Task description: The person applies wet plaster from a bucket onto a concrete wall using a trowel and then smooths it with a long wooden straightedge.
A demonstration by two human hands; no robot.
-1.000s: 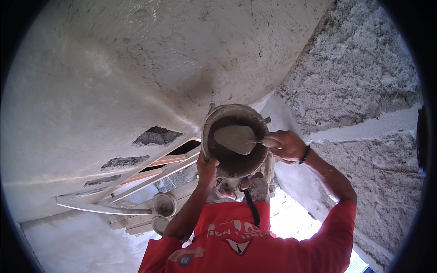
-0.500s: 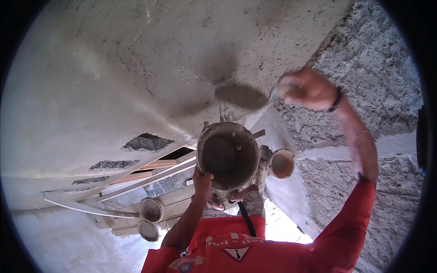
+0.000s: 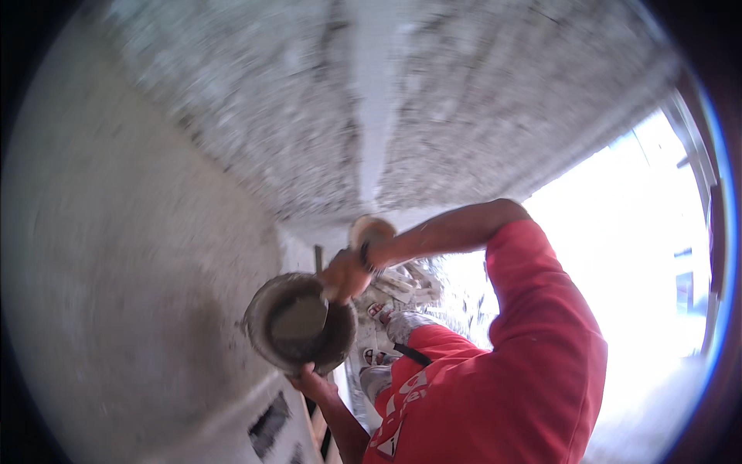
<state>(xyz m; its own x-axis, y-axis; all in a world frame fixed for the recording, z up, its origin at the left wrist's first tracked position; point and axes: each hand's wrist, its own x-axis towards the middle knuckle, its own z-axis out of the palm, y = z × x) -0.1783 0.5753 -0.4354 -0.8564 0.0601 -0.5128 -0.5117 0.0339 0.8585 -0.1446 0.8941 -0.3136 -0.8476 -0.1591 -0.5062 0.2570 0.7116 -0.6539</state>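
My left hand (image 3: 313,382) grips the lower rim of a round, mortar-stained bucket (image 3: 334,345) and holds it up in front of me, tilted so its inside shows. In my right hand (image 3: 345,276) is the handle of a trowel, closed in my fingers. The trowel's flat blade (image 3: 300,319) is down within the bucket's mouth, though blur hides whether it touches mortar. A dark band circles my right wrist. Just beyond that wrist is a smaller pale-orange bucket (image 3: 372,227), partly covered by my forearm.
Smooth plastered wall (image 3: 116,255) fills the left side, with a dark ragged hole (image 3: 270,424) low down. Rough wall (image 3: 495,100) with a pale strip (image 3: 375,93) spans the top. Wood pieces (image 3: 406,284) lie below near my sandalled feet; a bright opening (image 3: 610,247) is at right.
My view has swung right toward the rough wall and bright opening. My right hand has brought the trowel from beside the plastered wall into the bucket; my left hand still holds the bucket.
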